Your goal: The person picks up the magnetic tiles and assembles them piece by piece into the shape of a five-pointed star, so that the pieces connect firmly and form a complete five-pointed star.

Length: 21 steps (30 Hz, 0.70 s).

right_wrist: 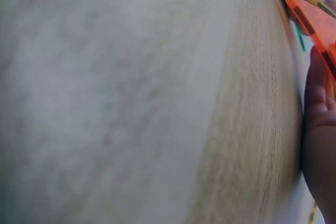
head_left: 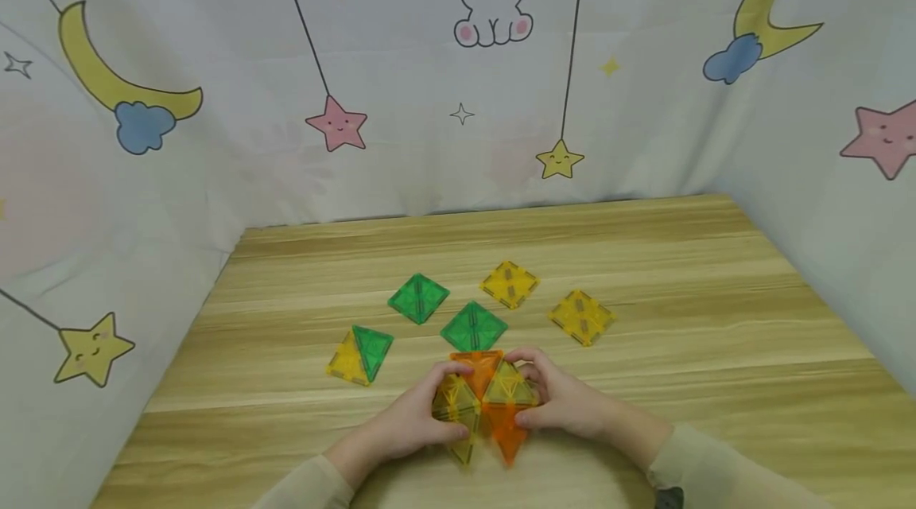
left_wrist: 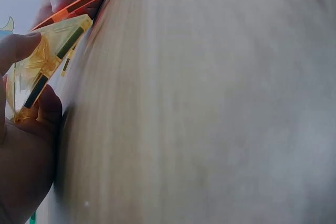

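Observation:
At the near middle of the table, several triangular magnetic tiles stand edge to edge in a cluster. My left hand (head_left: pixel 411 417) grips its left side, fingers and thumb around the yellow tiles (head_left: pixel 465 428). On the opposite side, my right hand (head_left: pixel 572 400) grips a yellow tile (head_left: pixel 510 388) and the lower orange tile (head_left: pixel 506 433). Another orange tile (head_left: pixel 481 367) forms the cluster's far side. In the left wrist view, a yellow tile (left_wrist: pixel 63 32) is tilted up off the table. The right wrist view catches a tilted orange tile (right_wrist: pixel 312 17) beside the right hand.
Beyond the cluster lie two green diamonds (head_left: pixel 418 298) (head_left: pixel 458 330) of paired triangles. Two yellow diamonds (head_left: pixel 525 286) (head_left: pixel 568 318) lie to their right. A yellow-and-green pair (head_left: pixel 349 362) is at left. Printed cloth (head_left: pixel 429 175) surrounds the wooden table (head_left: pixel 716 318).

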Tool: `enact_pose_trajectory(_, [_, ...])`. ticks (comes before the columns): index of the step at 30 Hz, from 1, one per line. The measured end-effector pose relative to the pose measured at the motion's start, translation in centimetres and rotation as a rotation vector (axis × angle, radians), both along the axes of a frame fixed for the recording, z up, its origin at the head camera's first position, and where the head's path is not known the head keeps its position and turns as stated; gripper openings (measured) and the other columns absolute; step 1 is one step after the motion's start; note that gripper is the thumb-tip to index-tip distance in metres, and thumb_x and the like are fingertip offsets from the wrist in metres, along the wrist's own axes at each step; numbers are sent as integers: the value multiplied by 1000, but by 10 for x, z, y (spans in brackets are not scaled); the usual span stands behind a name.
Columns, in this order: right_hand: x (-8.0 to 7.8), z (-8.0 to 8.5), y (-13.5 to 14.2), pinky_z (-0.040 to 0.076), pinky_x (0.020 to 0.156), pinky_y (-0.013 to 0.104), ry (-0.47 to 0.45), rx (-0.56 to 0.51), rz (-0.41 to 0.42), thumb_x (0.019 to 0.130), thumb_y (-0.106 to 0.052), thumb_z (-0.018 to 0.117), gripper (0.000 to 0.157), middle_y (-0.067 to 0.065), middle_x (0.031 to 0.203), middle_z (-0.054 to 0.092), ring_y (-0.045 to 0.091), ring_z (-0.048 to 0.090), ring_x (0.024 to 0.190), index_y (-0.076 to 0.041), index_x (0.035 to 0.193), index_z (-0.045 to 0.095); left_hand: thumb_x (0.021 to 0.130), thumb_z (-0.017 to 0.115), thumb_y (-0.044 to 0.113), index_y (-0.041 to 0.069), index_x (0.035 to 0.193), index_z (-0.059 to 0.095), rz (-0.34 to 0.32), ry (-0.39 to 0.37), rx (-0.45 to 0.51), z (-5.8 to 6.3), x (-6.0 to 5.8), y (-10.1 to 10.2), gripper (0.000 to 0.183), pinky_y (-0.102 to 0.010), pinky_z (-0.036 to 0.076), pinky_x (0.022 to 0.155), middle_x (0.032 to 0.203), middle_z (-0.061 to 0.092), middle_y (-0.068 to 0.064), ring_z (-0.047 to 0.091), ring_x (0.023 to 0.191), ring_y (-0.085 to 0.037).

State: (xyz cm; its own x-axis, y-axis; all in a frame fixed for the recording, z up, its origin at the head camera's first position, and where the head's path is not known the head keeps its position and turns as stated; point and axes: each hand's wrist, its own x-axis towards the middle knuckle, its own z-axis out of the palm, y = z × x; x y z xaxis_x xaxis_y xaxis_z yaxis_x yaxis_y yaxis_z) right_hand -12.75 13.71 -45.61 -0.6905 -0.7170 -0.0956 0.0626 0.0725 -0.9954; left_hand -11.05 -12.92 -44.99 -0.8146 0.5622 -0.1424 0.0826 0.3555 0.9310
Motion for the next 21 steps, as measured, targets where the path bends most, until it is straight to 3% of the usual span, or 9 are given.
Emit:
enact_pose_trajectory(10, [3, 2, -10, 51, 78, 31, -27, 31, -25, 85, -6, 67, 71, 17, 116, 49, 26, 61, 100, -7, 137, 18, 83, 72, 25, 26, 133, 31, 45, 27, 35, -5, -1, 5, 64, -54, 28, 98, 136, 39, -14, 39, 123, -30])
enact_pose_trajectory(21, [2, -1, -12, 51, 78, 31, 11, 78, -49, 85, -7, 68, 68, 15, 114, 51, 25, 62, 97, -7, 136, 24, 87, 67, 31, 19, 137, 31, 10, 175, -95, 1, 2, 5, 63, -52, 31, 99, 135, 41, -11, 40, 124, -26])
